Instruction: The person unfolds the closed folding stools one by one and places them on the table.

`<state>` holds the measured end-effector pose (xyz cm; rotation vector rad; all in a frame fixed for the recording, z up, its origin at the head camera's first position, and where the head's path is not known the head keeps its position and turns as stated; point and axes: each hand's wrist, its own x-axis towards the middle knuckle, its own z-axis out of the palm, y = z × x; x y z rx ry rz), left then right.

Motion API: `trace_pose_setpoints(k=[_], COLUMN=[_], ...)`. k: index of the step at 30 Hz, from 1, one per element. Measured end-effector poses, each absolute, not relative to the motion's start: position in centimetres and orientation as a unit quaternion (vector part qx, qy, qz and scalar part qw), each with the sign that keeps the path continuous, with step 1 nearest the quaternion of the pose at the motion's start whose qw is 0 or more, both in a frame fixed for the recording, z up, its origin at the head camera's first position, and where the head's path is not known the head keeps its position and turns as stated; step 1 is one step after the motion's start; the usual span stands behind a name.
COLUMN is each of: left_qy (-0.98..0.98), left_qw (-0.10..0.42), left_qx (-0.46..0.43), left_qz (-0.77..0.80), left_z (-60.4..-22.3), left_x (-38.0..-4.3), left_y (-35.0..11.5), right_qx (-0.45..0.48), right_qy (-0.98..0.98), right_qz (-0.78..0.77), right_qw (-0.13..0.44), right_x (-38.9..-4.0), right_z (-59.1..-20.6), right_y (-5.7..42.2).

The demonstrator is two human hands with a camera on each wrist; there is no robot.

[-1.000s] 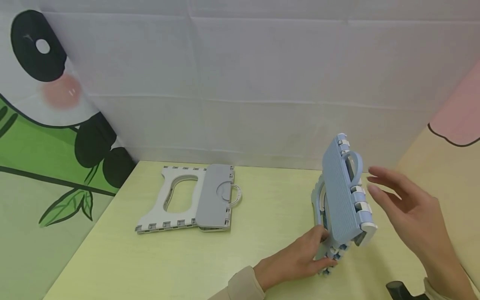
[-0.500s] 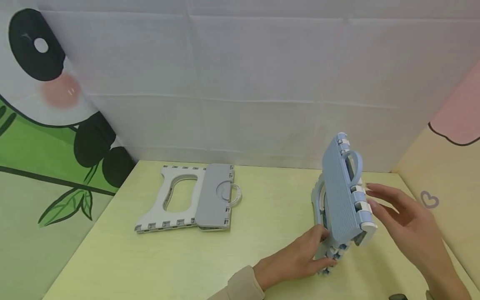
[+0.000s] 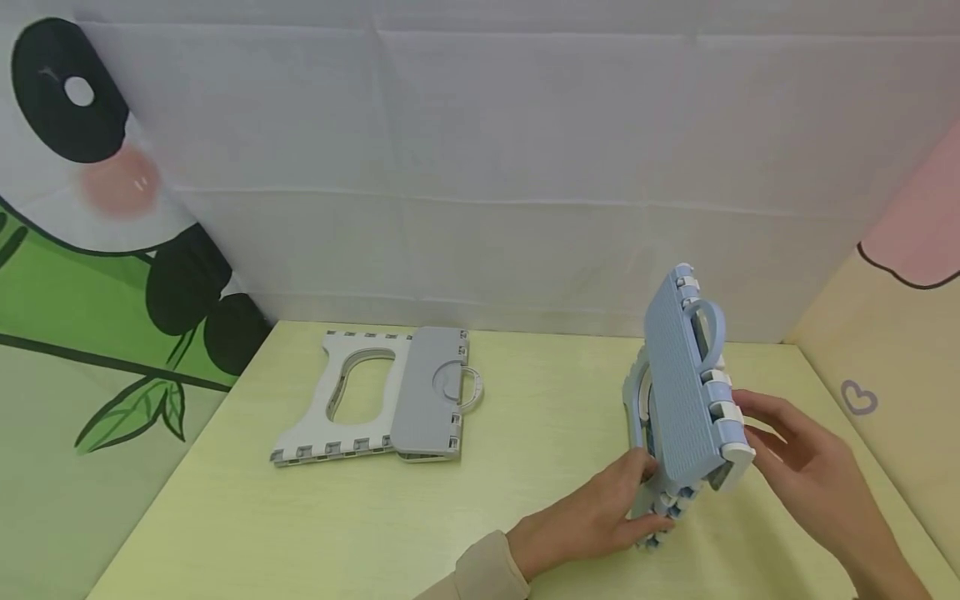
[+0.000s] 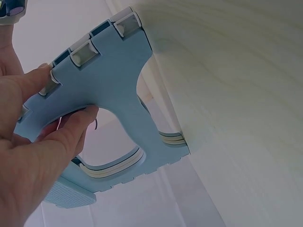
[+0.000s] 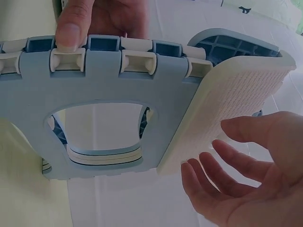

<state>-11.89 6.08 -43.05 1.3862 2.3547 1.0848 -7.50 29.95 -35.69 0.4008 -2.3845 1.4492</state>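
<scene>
A blue and white folding step stool stands tilted on edge at the right of the table, folded nearly flat, its ribbed top panel and loop handle showing. My left hand grips its leg frame low down; in the left wrist view the thumb lies on the hinged edge and the fingers reach into the frame's oval opening. My right hand is at the stool's right side, fingers spread and loosely bent. In the right wrist view its fingertips are right beside the white top panel.
A grey and white folding stool lies flat on the pale yellow table, left of centre, its ring handle pointing right. A white cloth wall stands behind the table. Printed panels, one with a heart, flank both sides.
My right hand has come left and down to the stool's right side, its fingertips now at the panel edge. The left hand and both stools have stayed put.
</scene>
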Motion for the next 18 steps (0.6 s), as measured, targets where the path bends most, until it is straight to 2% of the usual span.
trace_pose_setpoints(k=[12, 18], left_qy=[0.790, 0.787], left_qw=[0.084, 0.074], left_qx=[0.483, 0.489], left_qz=[0.369, 0.367], left_z=[-43.2, -43.2], left_x=[-11.9, -11.9], left_y=[6.2, 6.2], right_qx=[0.135, 0.141], right_qy=[-0.852, -0.851], right_qz=[0.478, 0.481], right_qw=[0.169, 0.155], right_x=[-7.2, -7.1], right_z=[-38.4, -39.2], right_y=[30.3, 30.4])
